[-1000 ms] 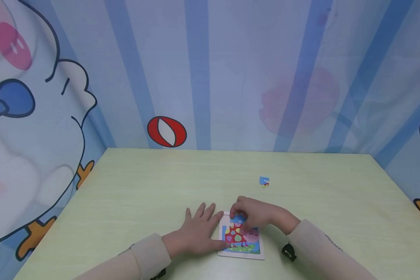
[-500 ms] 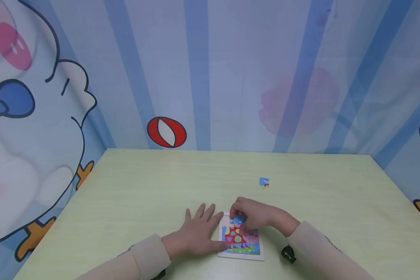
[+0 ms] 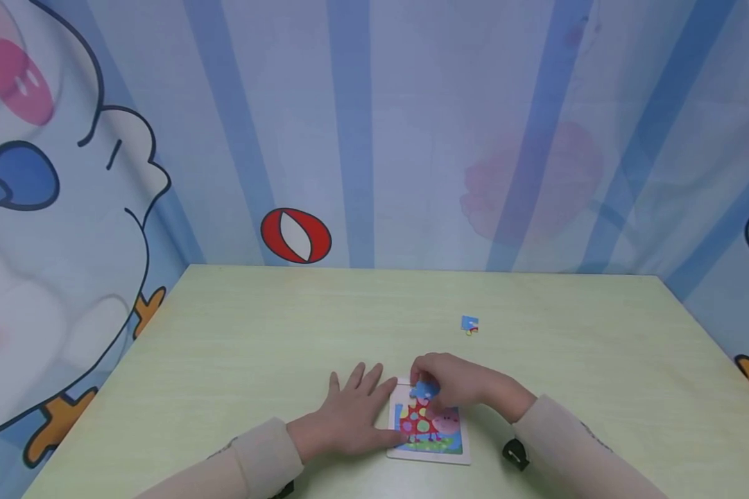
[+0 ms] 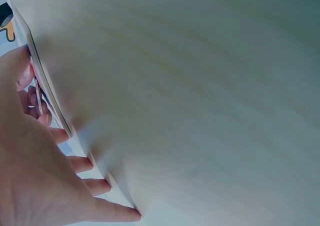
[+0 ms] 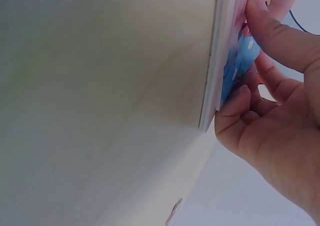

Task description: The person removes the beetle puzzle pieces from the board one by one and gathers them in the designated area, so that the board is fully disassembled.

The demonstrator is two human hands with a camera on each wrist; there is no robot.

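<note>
A small jigsaw puzzle in a white frame (image 3: 394,418) lies near the front of the table, showing a pink cartoon pig in a spotted red dress. My left hand (image 3: 354,417) lies spread at its left side, thumb over the lower left edge and index fingertip at the upper left corner. With thumb and fingers, my right hand (image 3: 458,380) pinches a blue puzzle piece (image 3: 423,391) over the upper part of the picture. In the right wrist view, this blue piece (image 5: 246,56) stands tilted against the puzzle. The right hand hides the puzzle's upper right corner.
Another loose puzzle piece (image 3: 469,324), blue with a bit of red and yellow, lies on the pale table (image 3: 274,312) behind the right hand. A printed cartoon curtain (image 3: 406,138) hangs along the table's back edge. A black strap part (image 3: 514,453) hangs under the right cuff.
My right hand has come down very slightly toward me, and the blue piece has shifted a little under its fingers. The left hand and the other loose piece stay in place.
</note>
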